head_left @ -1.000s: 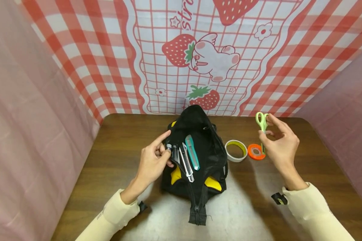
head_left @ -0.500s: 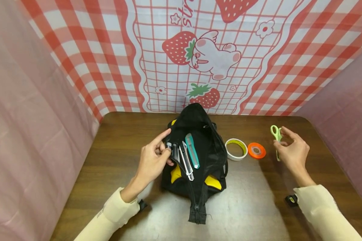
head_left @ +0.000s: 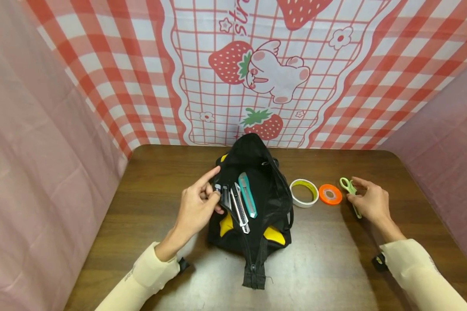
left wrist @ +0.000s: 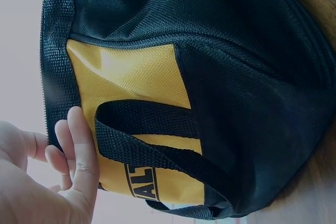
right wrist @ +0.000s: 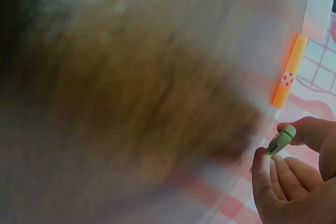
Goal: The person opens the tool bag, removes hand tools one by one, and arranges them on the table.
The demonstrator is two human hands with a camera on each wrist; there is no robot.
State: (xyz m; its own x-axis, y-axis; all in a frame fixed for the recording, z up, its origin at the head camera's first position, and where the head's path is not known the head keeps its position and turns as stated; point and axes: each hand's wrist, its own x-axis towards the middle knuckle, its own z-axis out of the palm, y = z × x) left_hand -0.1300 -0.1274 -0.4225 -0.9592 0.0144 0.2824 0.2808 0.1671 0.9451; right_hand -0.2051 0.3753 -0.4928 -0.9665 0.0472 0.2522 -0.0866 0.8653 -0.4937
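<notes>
In the head view, my left hand (head_left: 196,206) pinches the left rim of the open black tool bag (head_left: 278,207), index finger extended along it. The left wrist view shows those fingers at the zipped edge, beside the bag's yellow panel (left wrist: 134,72) and webbing strap (left wrist: 142,116). Inside the bag lie a teal utility knife (head_left: 248,196) and a silver one (head_left: 240,211), with dark items near my fingers only partly visible. To the right, my right hand (head_left: 371,202) pinches light green scissors (head_left: 348,185) by the handles, blades pointing down towards the table.
Between bag and scissors, a white tape roll (head_left: 303,204) and an orange tape roll (head_left: 336,195) lie on the brown wooden table (head_left: 159,172). A strawberry-print cloth (head_left: 202,103) hangs behind the table. Pink curtains (head_left: 43,151) flank both sides.
The right hand has carried the scissors away from above the orange roll, first rightward and down, then slightly left and lower towards the table. My left hand keeps its place on the bag's rim.
</notes>
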